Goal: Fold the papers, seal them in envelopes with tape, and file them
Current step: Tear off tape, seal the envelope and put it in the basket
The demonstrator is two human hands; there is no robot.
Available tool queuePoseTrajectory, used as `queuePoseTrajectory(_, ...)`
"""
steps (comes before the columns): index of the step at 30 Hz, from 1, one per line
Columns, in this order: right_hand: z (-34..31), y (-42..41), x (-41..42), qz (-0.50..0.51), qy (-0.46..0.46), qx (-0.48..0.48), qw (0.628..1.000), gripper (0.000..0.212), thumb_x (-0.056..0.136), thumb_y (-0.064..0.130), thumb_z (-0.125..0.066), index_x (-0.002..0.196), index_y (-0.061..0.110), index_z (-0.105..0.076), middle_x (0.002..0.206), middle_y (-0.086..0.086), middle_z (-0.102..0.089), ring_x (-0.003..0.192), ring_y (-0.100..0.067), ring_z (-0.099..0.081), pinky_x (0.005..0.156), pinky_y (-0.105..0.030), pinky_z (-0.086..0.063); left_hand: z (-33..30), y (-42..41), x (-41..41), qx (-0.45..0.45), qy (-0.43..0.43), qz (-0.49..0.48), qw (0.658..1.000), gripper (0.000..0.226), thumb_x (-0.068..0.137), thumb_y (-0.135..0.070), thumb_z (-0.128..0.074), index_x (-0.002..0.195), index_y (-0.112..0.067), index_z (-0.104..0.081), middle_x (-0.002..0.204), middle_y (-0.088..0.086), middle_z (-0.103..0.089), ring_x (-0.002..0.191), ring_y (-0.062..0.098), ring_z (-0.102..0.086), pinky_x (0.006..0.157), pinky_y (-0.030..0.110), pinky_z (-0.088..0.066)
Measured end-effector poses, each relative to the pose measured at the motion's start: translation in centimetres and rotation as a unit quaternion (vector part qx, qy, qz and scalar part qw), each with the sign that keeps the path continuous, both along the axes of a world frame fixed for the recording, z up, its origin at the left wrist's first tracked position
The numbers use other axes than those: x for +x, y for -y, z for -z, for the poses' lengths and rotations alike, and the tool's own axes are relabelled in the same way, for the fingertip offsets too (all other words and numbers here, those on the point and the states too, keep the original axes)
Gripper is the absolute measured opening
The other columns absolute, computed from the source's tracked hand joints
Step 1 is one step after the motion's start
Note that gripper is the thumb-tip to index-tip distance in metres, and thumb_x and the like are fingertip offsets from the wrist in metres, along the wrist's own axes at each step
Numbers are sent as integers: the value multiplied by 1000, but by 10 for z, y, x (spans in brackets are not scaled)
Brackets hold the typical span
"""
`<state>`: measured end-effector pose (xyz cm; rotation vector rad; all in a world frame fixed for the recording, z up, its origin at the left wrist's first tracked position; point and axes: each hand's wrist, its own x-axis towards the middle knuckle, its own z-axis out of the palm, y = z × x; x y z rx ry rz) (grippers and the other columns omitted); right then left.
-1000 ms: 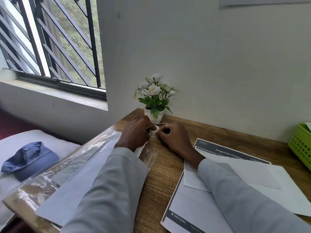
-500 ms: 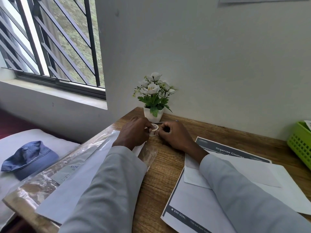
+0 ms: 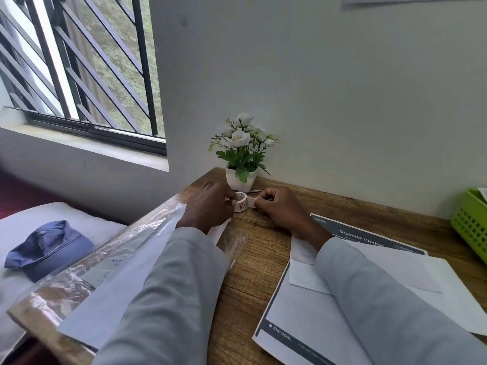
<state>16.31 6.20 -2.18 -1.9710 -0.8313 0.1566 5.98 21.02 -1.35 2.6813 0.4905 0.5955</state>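
**Both hands on the tape roll at the back of the desk**

Wooden desk runs up to a pale wall, with a barred window to your left and a small pot of white flowers standing at the desk's back edge. Just in front of that pot you hold the tape roll between your two hands, low over the wood; whether it touches the desk cannot be told.

Your left hand has its fingers curled round the roll from the left side. Your right hand pinches the loose end of the tape, a short strip drawn out from the roll toward the right. A thin dark object lies behind your right hand near the pot; what it is cannot be made out.

Under your left sleeve lies a clear plastic packet with white sheets in it, reaching along the desk's left edge. Under your right sleeve a white envelope with its flap open rests on a printed sheet headed "Organize Clothes".

At the far right edge, a green basket sits on the desk. Off the desk to your left, a blue cap lies on a white cushion.
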Motion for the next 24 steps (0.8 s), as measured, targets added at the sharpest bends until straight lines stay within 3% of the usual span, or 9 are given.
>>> queuePoseTrajectory(6, 0, -1, 3, -2, -50, 11, 999, 9, 86, 17, -66, 86, 10, -71, 77, -7, -70, 59, -11, -57, 54, -23, -47, 0, 1, 0, 6, 4, -7, 1000, 26, 86, -20, -67, 112, -24, -71, 121, 0, -65, 111, 21, -50, 77, 28, -45)
queuePoseTrajectory(14, 3, -3, 12, -7, -168, 76, 983, 9, 88, 13, -65, 80, 11, -69, 82, -12, -71, 75, -20, -65, 82, -42, -56, -2, 1, -3, -2, 5, -21, 1000, 27, 86, -19, -67, 112, -24, -71, 122, -1, -64, 112, 21, -49, 78, 32, -47)
queuePoseTrajectory(18, 1, 3, 17, -4, -258, 128, 958, 9, 92, 13, -63, 95, 6, -68, 100, -20, -73, 84, -21, -72, 74, -28, -59, -2, -6, -5, -12, 6, -32, 999, 27, 86, -16, -67, 111, -24, -72, 121, -1, -65, 109, 20, -50, 72, 29, -39)
queuePoseTrajectory(24, -2, 10, 13, -2, -220, 135, 966, 11, 89, 10, -67, 98, 4, -69, 95, -18, -73, 82, -21, -72, 75, -33, -60, -4, 1, -3, 2, -1, -9, 1000, 27, 83, -18, -68, 110, -22, -72, 118, 0, -65, 109, 21, -50, 82, 36, -50)
